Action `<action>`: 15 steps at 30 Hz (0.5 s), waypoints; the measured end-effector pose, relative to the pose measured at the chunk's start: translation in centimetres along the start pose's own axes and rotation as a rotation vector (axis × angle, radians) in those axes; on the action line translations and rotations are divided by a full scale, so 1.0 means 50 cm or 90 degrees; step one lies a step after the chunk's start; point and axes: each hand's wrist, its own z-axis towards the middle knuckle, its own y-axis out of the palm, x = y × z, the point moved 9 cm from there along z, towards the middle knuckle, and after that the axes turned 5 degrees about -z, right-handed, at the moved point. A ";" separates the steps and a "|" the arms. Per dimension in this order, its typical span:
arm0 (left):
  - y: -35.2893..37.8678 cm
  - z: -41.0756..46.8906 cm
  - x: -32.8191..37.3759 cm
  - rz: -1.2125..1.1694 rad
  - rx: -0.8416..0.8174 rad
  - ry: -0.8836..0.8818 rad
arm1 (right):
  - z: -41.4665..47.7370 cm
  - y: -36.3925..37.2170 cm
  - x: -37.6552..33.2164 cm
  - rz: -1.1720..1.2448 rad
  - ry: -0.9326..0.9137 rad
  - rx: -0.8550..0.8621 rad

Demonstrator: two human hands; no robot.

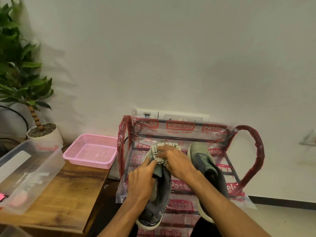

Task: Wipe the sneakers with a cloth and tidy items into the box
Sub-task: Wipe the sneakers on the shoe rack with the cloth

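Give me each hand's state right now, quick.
Left hand: closed, gripping the left-side sneaker at its opening.
Right hand: closed on the cloth, holding it against that sneaker's toe.

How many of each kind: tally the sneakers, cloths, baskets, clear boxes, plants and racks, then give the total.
sneakers: 2
cloth: 1
basket: 1
clear box: 1
plant: 1
rack: 1
Total: 7
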 end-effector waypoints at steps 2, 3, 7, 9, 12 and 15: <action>0.005 0.001 -0.003 0.002 -0.010 -0.003 | -0.008 0.012 0.004 0.006 -0.011 -0.022; 0.009 0.002 -0.006 -0.002 -0.017 -0.006 | -0.010 0.018 0.017 -0.024 -0.009 -0.029; 0.008 0.010 -0.009 -0.010 -0.023 -0.009 | -0.012 0.014 0.078 -0.126 0.066 -0.027; 0.014 0.010 -0.007 -0.009 -0.032 0.003 | -0.010 -0.004 0.097 -0.087 0.133 0.027; 0.032 0.004 -0.003 0.025 -0.052 0.026 | -0.002 -0.020 0.105 0.029 0.203 0.097; 0.045 -0.001 0.004 0.052 -0.067 0.049 | 0.014 -0.017 0.073 0.055 0.170 0.119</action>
